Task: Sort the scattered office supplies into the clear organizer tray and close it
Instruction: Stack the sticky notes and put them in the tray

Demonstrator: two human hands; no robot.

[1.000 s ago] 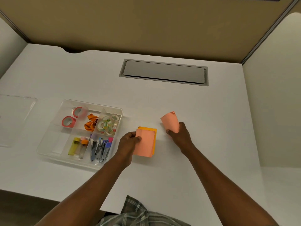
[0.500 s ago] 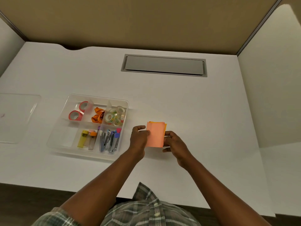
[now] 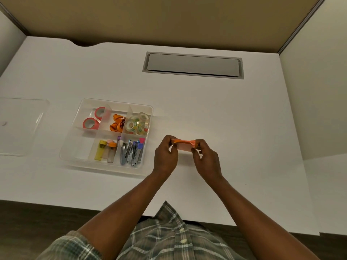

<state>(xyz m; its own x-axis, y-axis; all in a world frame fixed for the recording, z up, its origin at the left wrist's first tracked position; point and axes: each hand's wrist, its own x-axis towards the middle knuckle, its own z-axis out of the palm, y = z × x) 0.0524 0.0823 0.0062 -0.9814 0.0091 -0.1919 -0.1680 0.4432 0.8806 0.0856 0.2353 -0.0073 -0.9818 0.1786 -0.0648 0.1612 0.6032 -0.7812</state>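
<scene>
A small stack of pink and orange sticky notes (image 3: 183, 145) is held above the white desk, tilted so its top edge faces me. My left hand (image 3: 165, 156) pinches its left end and my right hand (image 3: 205, 158) pinches its right end. To the left lies the clear organizer tray (image 3: 78, 147), open, with pink tape rolls (image 3: 91, 123), orange clips (image 3: 117, 122), clear tape rolls (image 3: 138, 123), small tubes (image 3: 105, 150) and staplers (image 3: 131, 152) in its compartments. Its near-left compartment looks bare.
The tray's clear lid (image 3: 20, 126) lies flat on the desk at the far left. A grey cable hatch (image 3: 193, 65) is set into the desk (image 3: 244, 128) at the back. Partition walls rise behind and on the right.
My right hand brought its pink notes onto the stack under my left hand. Both hands then lifted the joined stack off the desk and tipped it on edge.
</scene>
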